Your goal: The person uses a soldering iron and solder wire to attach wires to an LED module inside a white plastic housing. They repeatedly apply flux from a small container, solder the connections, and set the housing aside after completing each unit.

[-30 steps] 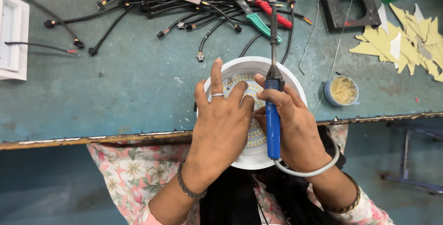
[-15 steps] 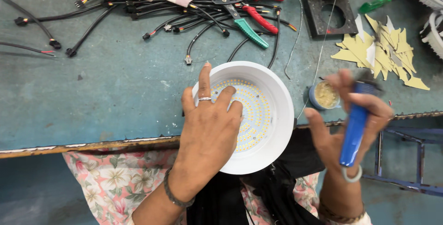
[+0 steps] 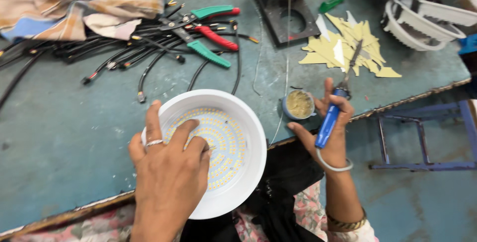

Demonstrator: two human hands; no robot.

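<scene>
A round white lamp housing (image 3: 251, 142) with a disc of yellow LED dots lies at the table's near edge. My left hand (image 3: 169, 172) rests flat on its left part, fingers spread over the LEDs, a ring on one finger. My right hand (image 3: 330, 128) grips a blue-handled soldering iron (image 3: 329, 122) to the right of the lamp, tip pointing away over the table. A small round tin of yellowish paste (image 3: 299, 105) sits just left of that hand.
Red and green pliers (image 3: 206, 38) and several black cables (image 3: 124, 53) lie at the back. Yellow cut-out pieces (image 3: 348, 51), a black stand (image 3: 288, 8), stacked white housings (image 3: 422, 18) and a cloth (image 3: 74, 3) sit around. A blue metal frame (image 3: 422, 133) stands right of the table.
My right hand has carried the soldering iron off the lamp and out to the right, beside the paste tin. My left hand stays on the lamp.
</scene>
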